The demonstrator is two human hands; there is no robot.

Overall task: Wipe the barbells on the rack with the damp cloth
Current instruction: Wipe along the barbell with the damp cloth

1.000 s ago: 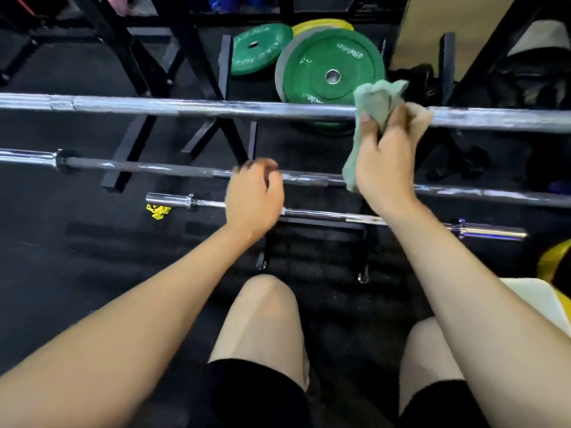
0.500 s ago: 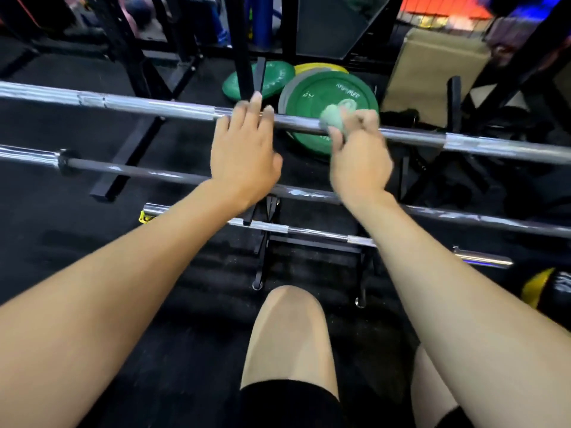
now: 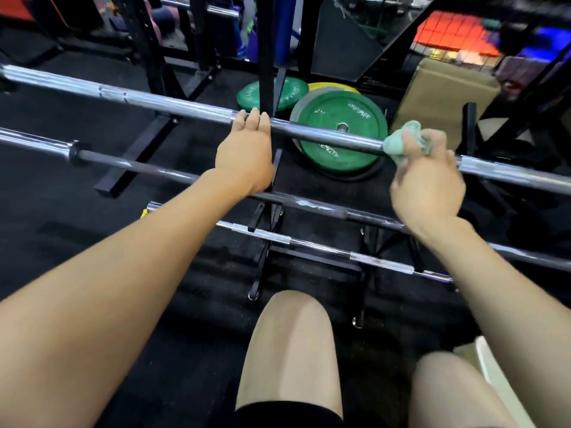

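Observation:
Three barbells lie across a low black rack (image 3: 272,211). The top barbell (image 3: 173,103) is chrome and runs from upper left to right. My left hand (image 3: 244,149) rests over it near the middle, fingers laid across the bar. My right hand (image 3: 428,177) grips a bunched pale green cloth (image 3: 401,140) and presses it around the same bar, further right. The middle barbell (image 3: 133,164) has a dark shaft and passes under both wrists. The bottom barbell (image 3: 324,248) is a shorter chrome one nearest my knees.
Green weight plates (image 3: 343,131) and a yellow one lean on the floor behind the rack. A tan box (image 3: 445,94) stands at the back right. Black rack uprights (image 3: 268,50) rise behind the top bar. My bare knees (image 3: 293,350) are below, over black rubber flooring.
My right hand slid the cloth to the right along the top barbell. My left hand, which rose from the middle bar a second ago, stays on the top bar.

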